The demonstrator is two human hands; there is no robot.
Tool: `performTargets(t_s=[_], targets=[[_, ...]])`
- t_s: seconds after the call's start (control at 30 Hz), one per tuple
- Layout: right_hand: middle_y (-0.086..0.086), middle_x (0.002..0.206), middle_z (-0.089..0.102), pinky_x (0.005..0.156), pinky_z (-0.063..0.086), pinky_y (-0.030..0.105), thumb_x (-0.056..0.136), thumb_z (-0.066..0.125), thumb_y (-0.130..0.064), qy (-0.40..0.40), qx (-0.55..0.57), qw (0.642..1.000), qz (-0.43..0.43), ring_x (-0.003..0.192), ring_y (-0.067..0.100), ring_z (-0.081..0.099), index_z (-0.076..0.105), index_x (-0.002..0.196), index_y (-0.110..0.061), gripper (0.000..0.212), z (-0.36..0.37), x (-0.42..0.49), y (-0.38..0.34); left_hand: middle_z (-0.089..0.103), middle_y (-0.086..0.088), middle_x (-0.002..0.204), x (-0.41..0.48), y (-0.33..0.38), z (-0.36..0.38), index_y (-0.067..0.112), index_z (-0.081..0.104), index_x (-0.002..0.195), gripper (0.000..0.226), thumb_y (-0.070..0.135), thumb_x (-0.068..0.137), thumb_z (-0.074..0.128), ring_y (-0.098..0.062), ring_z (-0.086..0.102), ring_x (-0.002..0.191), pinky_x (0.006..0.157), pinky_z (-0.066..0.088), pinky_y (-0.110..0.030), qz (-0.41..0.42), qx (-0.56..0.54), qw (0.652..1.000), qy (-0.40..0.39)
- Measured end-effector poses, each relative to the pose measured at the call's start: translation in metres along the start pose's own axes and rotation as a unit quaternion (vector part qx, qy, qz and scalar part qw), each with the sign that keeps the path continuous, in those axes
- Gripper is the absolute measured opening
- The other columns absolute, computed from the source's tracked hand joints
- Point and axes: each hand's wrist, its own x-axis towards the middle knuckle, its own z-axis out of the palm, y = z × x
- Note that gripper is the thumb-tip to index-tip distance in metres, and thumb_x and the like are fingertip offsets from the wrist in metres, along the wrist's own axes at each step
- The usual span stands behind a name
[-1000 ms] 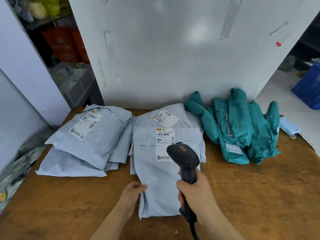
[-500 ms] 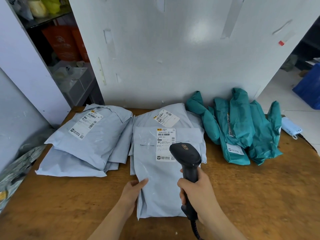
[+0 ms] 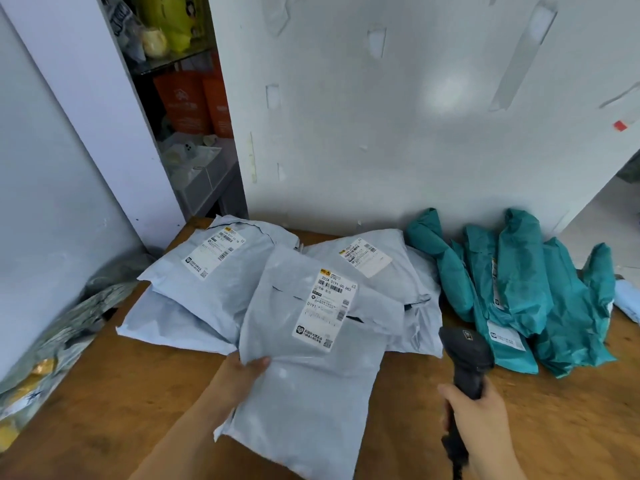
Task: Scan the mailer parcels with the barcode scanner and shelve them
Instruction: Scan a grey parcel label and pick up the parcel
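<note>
My left hand (image 3: 242,372) grips the left edge of a grey mailer parcel (image 3: 311,375) and holds it tilted above the wooden table (image 3: 104,393), its white label (image 3: 327,310) facing up. My right hand (image 3: 474,414) holds the black barcode scanner (image 3: 465,358) by its handle, off to the parcel's right, its head over the table. More grey mailers lie behind: a stack at the left (image 3: 214,282) and a pile in the middle (image 3: 381,268). Several teal mailers (image 3: 526,292) lean against the wall at the right.
A white wall panel (image 3: 398,116) stands right behind the table. A shelf unit (image 3: 187,98) with orange bags and clear boxes stands at the back left. A crumpled plastic bag (image 3: 52,348) hangs off the table's left edge. A pale blue item (image 3: 627,303) lies at the far right.
My left hand has taken hold of the front grey mailer and lifted it leftward off the pile. The scanner has swung right, away from the label.
</note>
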Motion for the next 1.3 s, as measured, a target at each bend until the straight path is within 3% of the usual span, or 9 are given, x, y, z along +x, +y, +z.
performTargets(t_s=[0.1,0.3,0.47,0.6,0.73,1.0,1.13,1.2,1.3], targets=[[0.018,0.051,0.053,0.051,0.043,0.034,0.08,0.065,-0.001,-0.012,-0.005,1.0,-0.013,0.044,0.026,0.048,0.053,0.085,-0.005,0.013,0.007,0.0,-0.002,0.062,-0.006,0.084,-0.011,-0.023,-0.051,0.006,0.055,0.09,0.018,0.017,0.085,0.068,-0.024,0.057,0.075,0.071,0.045,-0.032,-0.048,0.033,0.995,0.085],[0.013,0.048,0.054,0.055,0.046,0.037,0.08,0.066,-0.002,-0.062,-0.022,0.997,-0.042,0.044,0.026,0.051,0.054,0.087,-0.012,0.018,0.028,0.0,0.002,0.06,-0.03,0.111,0.002,-0.059,-0.097,-0.013,0.051,0.117,0.039,0.007,0.085,0.062,-0.039,0.056,0.091,0.081,0.047,-0.045,-0.088,0.215,0.943,0.239],[0.01,0.07,0.061,0.053,0.042,0.028,0.083,0.07,-0.012,-0.053,-0.078,0.992,-0.079,0.054,0.023,0.056,0.053,0.102,-0.01,0.025,0.028,0.007,0.017,0.06,-0.023,0.099,0.019,-0.051,-0.07,-0.01,0.051,0.112,0.034,0.01,0.086,0.061,-0.033,0.052,0.081,0.07,0.043,-0.036,-0.048,0.228,0.943,0.238],[0.008,0.104,0.061,0.07,0.045,0.033,0.086,0.064,-0.021,-0.05,-0.224,0.972,-0.05,0.082,0.027,0.058,0.033,0.136,-0.013,0.06,0.019,0.029,0.05,0.058,-0.02,0.094,0.029,-0.049,-0.058,-0.007,0.051,0.106,0.028,0.014,0.089,0.058,-0.033,0.054,0.082,0.071,0.046,-0.038,-0.077,0.177,0.954,0.228],[0.017,0.127,0.059,0.091,0.046,0.038,0.081,0.068,-0.016,-0.062,-0.275,0.959,-0.025,0.112,0.036,0.059,0.026,0.145,-0.008,0.077,0.012,0.051,0.078,0.058,-0.017,0.084,0.029,-0.054,-0.06,-0.006,0.051,0.102,0.023,0.011,0.089,0.058,-0.028,0.053,0.073,0.064,0.044,-0.034,-0.078,0.13,0.968,0.201],[0.016,0.132,0.054,0.101,0.042,0.038,0.08,0.07,-0.028,-0.038,-0.393,0.919,-0.015,0.122,0.033,0.048,0.043,0.138,-0.008,0.067,0.026,0.062,0.092,0.059,-0.016,0.085,0.025,-0.054,-0.058,-0.002,0.053,0.095,0.01,0.007,0.092,0.054,-0.029,0.053,0.078,0.069,0.042,-0.034,-0.039,0.098,0.979,0.176],[0.016,0.136,0.05,0.102,0.04,0.041,0.085,0.067,-0.025,0.088,-0.354,0.918,-0.158,0.125,0.033,0.046,0.043,0.141,-0.008,0.063,0.049,0.043,0.069,0.059,-0.005,0.082,0.016,-0.039,-0.05,0.009,0.053,0.093,0.006,0.006,0.095,0.048,-0.026,0.054,0.081,0.063,0.041,-0.03,0.049,0.088,0.984,0.148],[0.011,0.126,0.058,0.096,0.045,0.034,0.084,0.07,-0.022,-0.008,-0.255,0.95,-0.179,0.114,0.025,0.055,0.048,0.136,-0.011,0.057,0.067,0.034,0.055,0.059,-0.003,0.081,0.011,-0.029,-0.046,0.011,0.053,0.09,0.009,0.005,0.095,0.048,-0.027,0.054,0.081,0.062,0.041,-0.027,0.088,0.078,0.984,0.13],[0.0,0.115,0.055,0.085,0.048,0.026,0.081,0.076,-0.027,-0.28,-0.08,0.955,0.064,0.104,0.016,0.055,0.045,0.122,-0.018,0.051,0.092,0.025,0.033,0.061,-0.002,0.085,0.006,-0.011,-0.036,0.014,0.054,0.09,0.012,0.005,0.095,0.049,-0.019,0.056,0.08,0.065,0.042,-0.023,0.117,0.058,0.988,0.086]])
